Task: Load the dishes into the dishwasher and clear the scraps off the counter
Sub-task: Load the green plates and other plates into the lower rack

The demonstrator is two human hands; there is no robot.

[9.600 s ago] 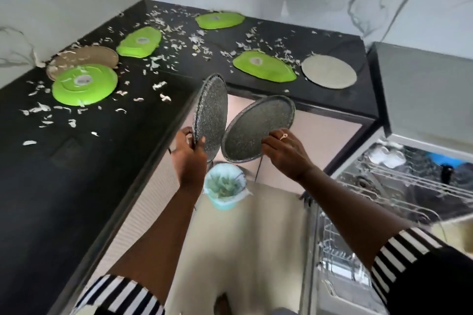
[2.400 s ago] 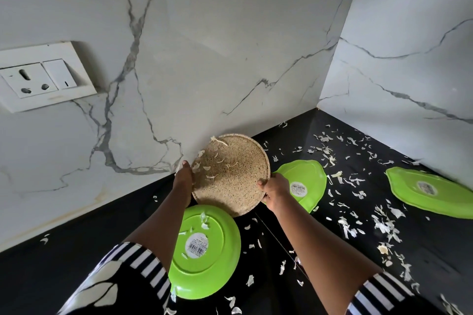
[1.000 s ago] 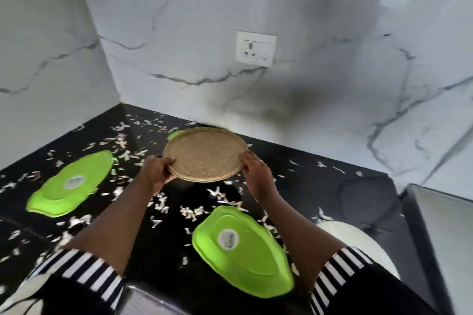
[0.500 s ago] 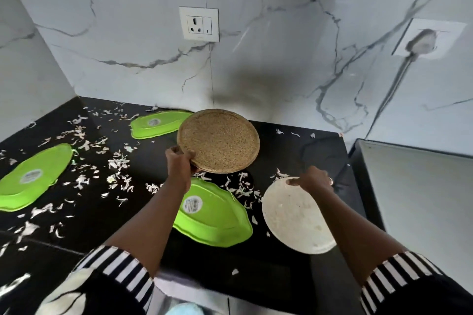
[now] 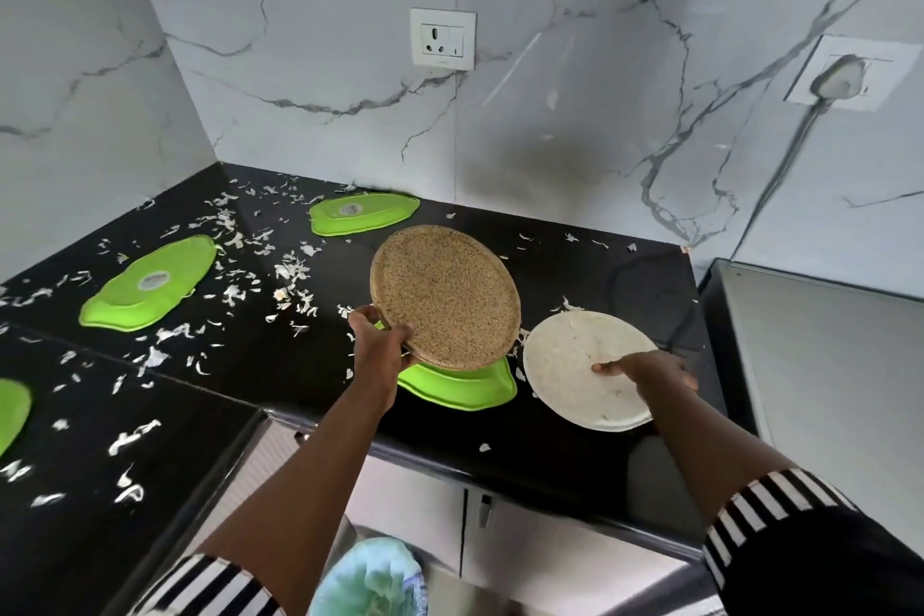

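Right hand (image 5: 650, 373) pinches the round cream plate (image 5: 575, 355) near the front edge of the black worktop (image 5: 600, 275), thumb on top and fingers curled over the rim. Left hand (image 5: 380, 340) grips the round tan speckled plate (image 5: 445, 295), tilted above a leaf-shaped green plate (image 5: 465, 385). For a clean lift I'd get the fingers well under the cream one and keep it level. Farther back lie white scraps (image 5: 295, 275) and another green plate (image 5: 362, 213).

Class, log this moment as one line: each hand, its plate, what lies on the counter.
left hand: grips brown speckled plate, tilted | right hand: grips cream plate | counter: green plates, scraps
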